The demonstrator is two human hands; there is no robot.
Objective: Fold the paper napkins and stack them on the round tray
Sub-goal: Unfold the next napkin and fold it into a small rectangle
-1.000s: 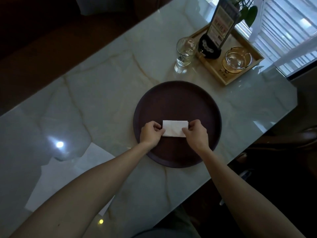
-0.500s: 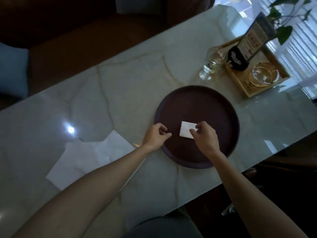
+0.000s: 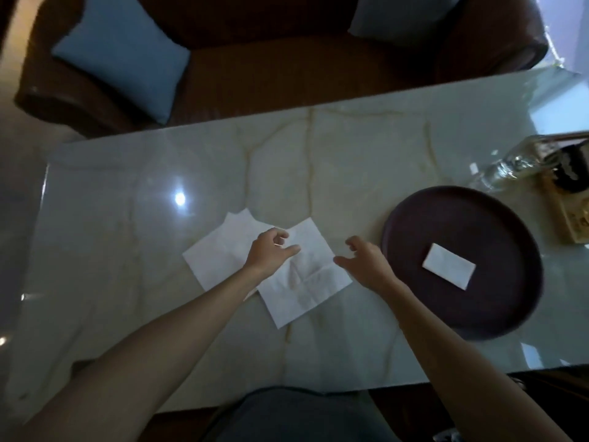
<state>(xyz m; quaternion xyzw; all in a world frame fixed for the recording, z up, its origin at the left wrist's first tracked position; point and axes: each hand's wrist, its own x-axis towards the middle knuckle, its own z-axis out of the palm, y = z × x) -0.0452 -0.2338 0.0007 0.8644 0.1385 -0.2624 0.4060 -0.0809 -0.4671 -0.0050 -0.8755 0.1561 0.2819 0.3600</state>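
A folded white napkin (image 3: 448, 270) lies alone in the dark round tray (image 3: 497, 317) at the right. Two unfolded white napkins overlap on the marble table: the top napkin (image 3: 306, 282) in the middle and the lower napkin (image 3: 216, 253) to its left. My left hand (image 3: 271, 250) hovers over the top napkin's upper part, fingers curled apart, holding nothing. My right hand (image 3: 366, 264) is open beside the top napkin's right corner, between it and the tray.
A glass bottle (image 3: 510, 169) and a wooden tray (image 3: 570, 218) with a dark stand sit at the far right. A brown sofa with a blue cushion (image 3: 124, 65) runs behind the table. The table's near edge is by my lap.
Both hands let go of the folded napkin on the tray and moved left to the unfolded napkins. The view swung left, so the tray now sits at the right.
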